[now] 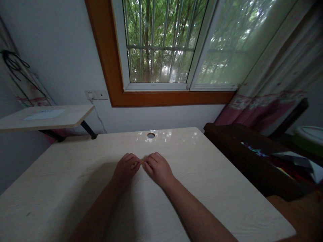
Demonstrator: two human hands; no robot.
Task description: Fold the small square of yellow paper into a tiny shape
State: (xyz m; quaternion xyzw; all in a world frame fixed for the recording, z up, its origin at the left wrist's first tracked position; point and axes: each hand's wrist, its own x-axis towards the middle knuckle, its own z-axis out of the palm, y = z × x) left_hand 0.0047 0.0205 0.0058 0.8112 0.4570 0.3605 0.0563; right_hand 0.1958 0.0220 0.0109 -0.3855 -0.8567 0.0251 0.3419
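Note:
Both of my hands rest side by side on the middle of a pale wooden desk (63, 174). My left hand (126, 168) has its fingers curled in a pinch. My right hand (157, 168) is curled the same way, fingertips meeting those of the left. Between the fingertips shows a tiny yellowish thing (142, 162), too small to name. Each forearm reaches back toward the bottom of the view.
A round cable hole (150, 135) sits near the desk's far edge. A small shelf (45, 117) juts from the left wall by wall sockets (96, 95). A barred window (157, 43) is ahead. Dark furniture (242, 151) with papers and a curtain (277, 90) stand at right.

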